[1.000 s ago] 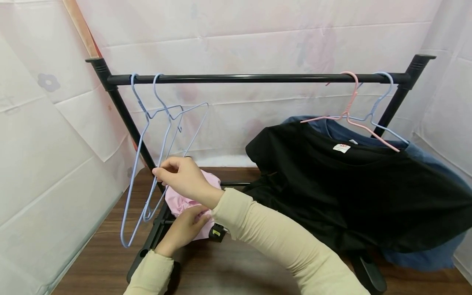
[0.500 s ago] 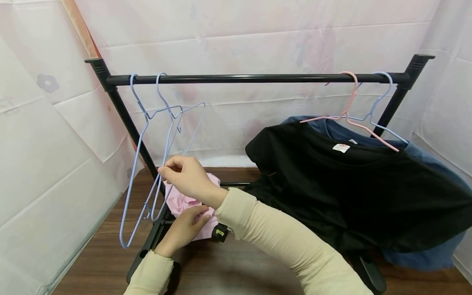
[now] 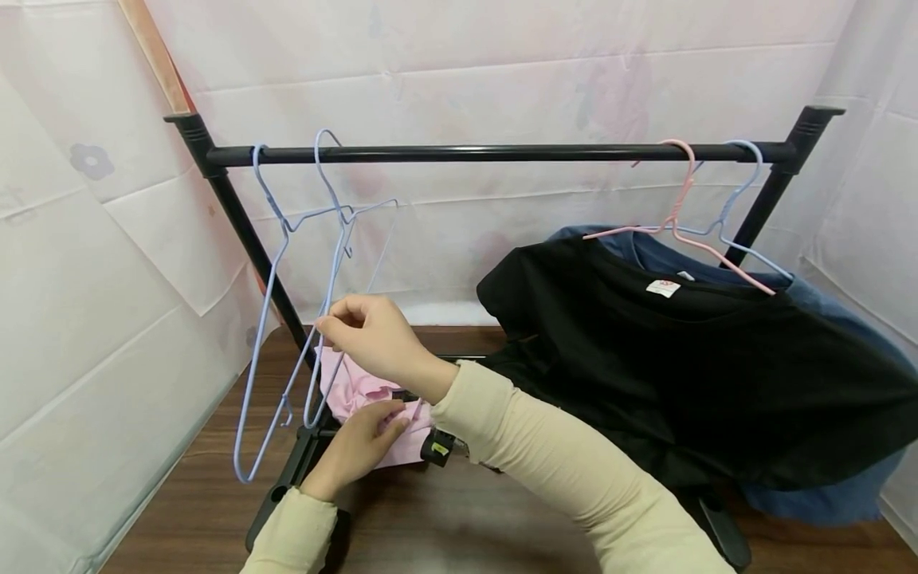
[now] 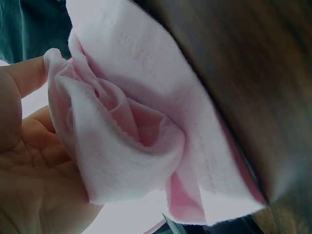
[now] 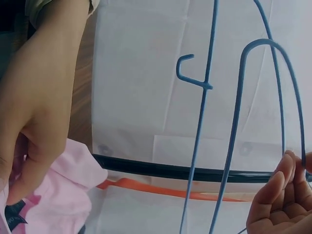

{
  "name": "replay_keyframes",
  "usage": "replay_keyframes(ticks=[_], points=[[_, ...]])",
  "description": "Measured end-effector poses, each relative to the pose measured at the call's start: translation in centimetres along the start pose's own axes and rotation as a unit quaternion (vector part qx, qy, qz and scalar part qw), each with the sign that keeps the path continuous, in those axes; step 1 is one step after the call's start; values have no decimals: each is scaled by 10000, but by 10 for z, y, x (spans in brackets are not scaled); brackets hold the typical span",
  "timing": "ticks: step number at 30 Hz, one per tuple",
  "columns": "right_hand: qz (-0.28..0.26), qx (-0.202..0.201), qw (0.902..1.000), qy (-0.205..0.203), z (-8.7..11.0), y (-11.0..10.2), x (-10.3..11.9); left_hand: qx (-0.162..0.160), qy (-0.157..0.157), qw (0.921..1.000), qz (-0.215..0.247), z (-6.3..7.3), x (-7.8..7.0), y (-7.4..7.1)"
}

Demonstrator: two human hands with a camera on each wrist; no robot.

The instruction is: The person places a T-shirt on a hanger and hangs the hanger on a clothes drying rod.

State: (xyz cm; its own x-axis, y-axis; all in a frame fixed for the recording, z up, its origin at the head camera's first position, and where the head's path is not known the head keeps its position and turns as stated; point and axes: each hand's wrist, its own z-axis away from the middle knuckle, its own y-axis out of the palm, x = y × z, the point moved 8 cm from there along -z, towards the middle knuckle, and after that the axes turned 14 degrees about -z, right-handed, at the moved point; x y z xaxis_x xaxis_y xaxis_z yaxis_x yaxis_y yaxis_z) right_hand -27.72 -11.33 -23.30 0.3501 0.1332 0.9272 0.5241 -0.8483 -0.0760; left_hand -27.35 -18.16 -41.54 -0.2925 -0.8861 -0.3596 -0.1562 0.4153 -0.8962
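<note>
My right hand pinches the side of a blue wire hanger. The top of its hook stands higher over the black rail than its neighbour's. That neighbour, a second blue hanger, hangs at the rail's left end. In the right wrist view, fingertips of the right hand meet the hanger's wire. Lower down, my left hand holds a bunched pink garment. The left wrist view shows its thumb and fingers gripping the folded pink cloth.
On the right, a black T-shirt hangs from a pink hanger. Behind it a blue shirt hangs from another blue hanger. The rack's black posts and feet stand on a brown wood-grain surface. White cloth forms the backdrop.
My right hand has moved right and slightly up with the blue hanger, whose hook has risen and slid right along the rail. The left hand stays almost still on the pink garment.
</note>
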Motion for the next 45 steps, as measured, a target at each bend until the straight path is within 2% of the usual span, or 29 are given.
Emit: replay_keyframes(ticks=[11, 20, 25, 33, 45], points=[[16, 119, 9995, -285, 7, -7, 11, -159, 119, 9996, -196, -1, 0, 0], [-68, 146, 9988, -471, 17, -19, 20, 92, -38, 9998, 147, -2, 2, 2], [-200, 84, 9987, -457, 25, -29, 24, 177, -242, 9996, 10, -2, 6, 4], [-383, 109, 9980, -484, 40, -45, 32, 74, -93, 9999, 19, -2, 5, 3], [-20, 122, 9980, -619, 65, -81, 48, -30, -112, 9998, -155, 2, -1, 2]])
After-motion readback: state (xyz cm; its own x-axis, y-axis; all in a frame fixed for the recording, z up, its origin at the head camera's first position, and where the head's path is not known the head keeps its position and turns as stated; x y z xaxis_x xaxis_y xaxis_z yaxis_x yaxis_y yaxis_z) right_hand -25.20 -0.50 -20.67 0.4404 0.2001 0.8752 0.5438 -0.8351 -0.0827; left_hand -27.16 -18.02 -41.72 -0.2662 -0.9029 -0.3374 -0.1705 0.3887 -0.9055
